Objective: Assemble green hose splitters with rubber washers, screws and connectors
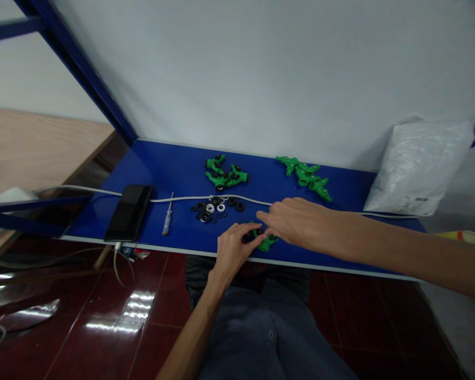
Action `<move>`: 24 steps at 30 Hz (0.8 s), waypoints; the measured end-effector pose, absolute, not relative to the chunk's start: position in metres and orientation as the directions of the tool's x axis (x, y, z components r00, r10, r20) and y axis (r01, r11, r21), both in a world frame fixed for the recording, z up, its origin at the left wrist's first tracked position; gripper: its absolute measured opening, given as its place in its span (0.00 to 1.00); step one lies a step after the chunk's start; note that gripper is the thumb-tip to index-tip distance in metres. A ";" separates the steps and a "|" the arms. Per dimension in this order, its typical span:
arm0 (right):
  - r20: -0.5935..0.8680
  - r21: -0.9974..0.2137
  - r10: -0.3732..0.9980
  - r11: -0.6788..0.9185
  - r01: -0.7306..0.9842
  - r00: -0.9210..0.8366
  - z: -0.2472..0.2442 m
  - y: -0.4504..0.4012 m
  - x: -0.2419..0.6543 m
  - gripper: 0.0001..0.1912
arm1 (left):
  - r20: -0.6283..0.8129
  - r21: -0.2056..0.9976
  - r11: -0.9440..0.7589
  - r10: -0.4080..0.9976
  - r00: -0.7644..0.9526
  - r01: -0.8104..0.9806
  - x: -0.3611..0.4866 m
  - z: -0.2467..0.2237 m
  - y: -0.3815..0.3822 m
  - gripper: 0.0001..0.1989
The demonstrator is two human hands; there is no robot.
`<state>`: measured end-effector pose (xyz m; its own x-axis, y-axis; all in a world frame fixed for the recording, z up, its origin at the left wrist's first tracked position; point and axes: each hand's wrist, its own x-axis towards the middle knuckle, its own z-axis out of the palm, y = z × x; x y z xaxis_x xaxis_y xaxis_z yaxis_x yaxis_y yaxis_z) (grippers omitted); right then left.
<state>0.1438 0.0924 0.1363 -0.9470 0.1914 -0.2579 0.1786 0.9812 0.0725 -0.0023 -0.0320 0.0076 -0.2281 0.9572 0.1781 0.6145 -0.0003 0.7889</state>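
Near the front edge of the blue shelf, a green plastic Y-shaped hose connector (266, 244) with black parts lies under my fingers. My left hand (234, 241) grips its left end between thumb and fingers. My right hand (287, 221) reaches in from the right, its fingertips closed at the top of the connector; whether they pinch a small part there is hidden. Just beyond my left hand lies a scatter of black and white rubber rings (210, 208). Farther back sit several green connectors with black fittings (226, 174), and to their right a group of plain green ones (305, 177).
A phone (129, 212) lies at the left, plugged into a white cable. Beside it is a small screwdriver (168, 217) with a clear handle. Another white cable (190, 198) runs along the blue shelf (174, 158). A white plastic package (419, 166) leans at the right end.
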 end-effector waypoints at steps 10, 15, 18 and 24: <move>-0.275 0.255 -0.007 0.964 -0.079 -0.962 0.162 0.070 0.129 0.07 | 0.171 0.784 0.020 0.954 -0.246 0.621 -0.003 0.013 -0.032 0.09; -0.316 0.295 -0.114 0.932 -0.212 -0.942 0.162 0.070 0.125 0.04 | 0.139 0.786 0.050 0.957 -0.255 0.616 -0.002 0.014 -0.032 0.10; -0.347 0.280 -0.077 0.943 -0.181 -0.935 0.158 0.072 0.127 0.05 | 0.133 0.790 0.051 0.959 -0.252 0.611 -0.003 0.013 -0.032 0.09; -0.476 0.176 0.164 0.980 0.089 -0.864 0.167 0.074 0.113 0.06 | 0.148 0.793 0.034 0.958 -0.247 0.608 -0.003 0.009 -0.032 0.11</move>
<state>0.1133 0.0735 0.1669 -0.8642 0.1639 -0.4757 0.0889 0.9803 0.1762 -0.0027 -0.0321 0.0089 -0.2470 0.9576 0.1483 0.6084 0.0341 0.7929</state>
